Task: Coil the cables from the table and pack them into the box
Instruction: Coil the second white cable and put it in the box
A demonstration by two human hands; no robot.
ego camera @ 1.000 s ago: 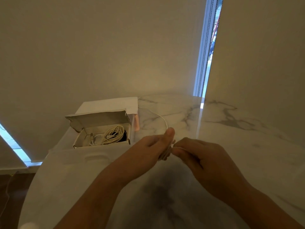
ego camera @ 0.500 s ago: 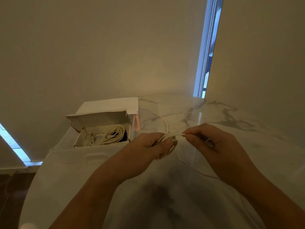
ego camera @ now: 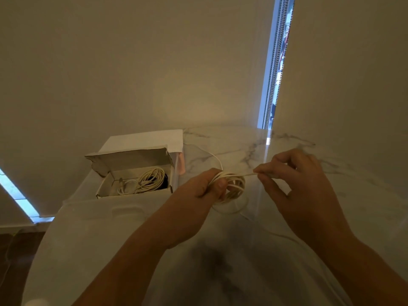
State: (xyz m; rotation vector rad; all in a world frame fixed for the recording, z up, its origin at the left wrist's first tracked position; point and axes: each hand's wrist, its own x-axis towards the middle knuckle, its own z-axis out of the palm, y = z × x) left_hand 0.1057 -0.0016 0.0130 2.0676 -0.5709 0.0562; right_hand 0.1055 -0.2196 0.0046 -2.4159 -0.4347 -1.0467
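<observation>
At the far left, a bright strip of light [ego camera: 21, 198] ran along the foot of the wall beside the dark floor. Further right, on the left part of the marble table [ego camera: 331, 195], sat an open cardboard box [ego camera: 132, 191] with its lid flap [ego camera: 130, 159] tilted up behind it. Inside lay coiled cables [ego camera: 148, 180], pale loops over something dark that could not be made out. A white sheet or flat lid [ego camera: 145, 140] lay behind the box, against the wall.

Just right of the box, the person's left hand [ego camera: 203, 186] was raised above the table, its fingers curled round a bundle of white cable [ego camera: 234, 186] with the thumb pressed on the loops. The coil hung from the right side of that hand, several turns thick. One loose strand [ego camera: 217, 159] curved up and back from the hand toward the table's far side.

A short straight stretch of the same cable ran from the coil to the right hand [ego camera: 295, 186], which pinched it between thumb and forefinger, the other fingers curled above. The two hands were close together but apart, joined only by the taut strand. Below the right hand, a faint line of cable trailed across the table toward the near edge.

At the upper right, a narrow window gap [ego camera: 276, 62] with hanging bead chains showed between two blinds.
</observation>
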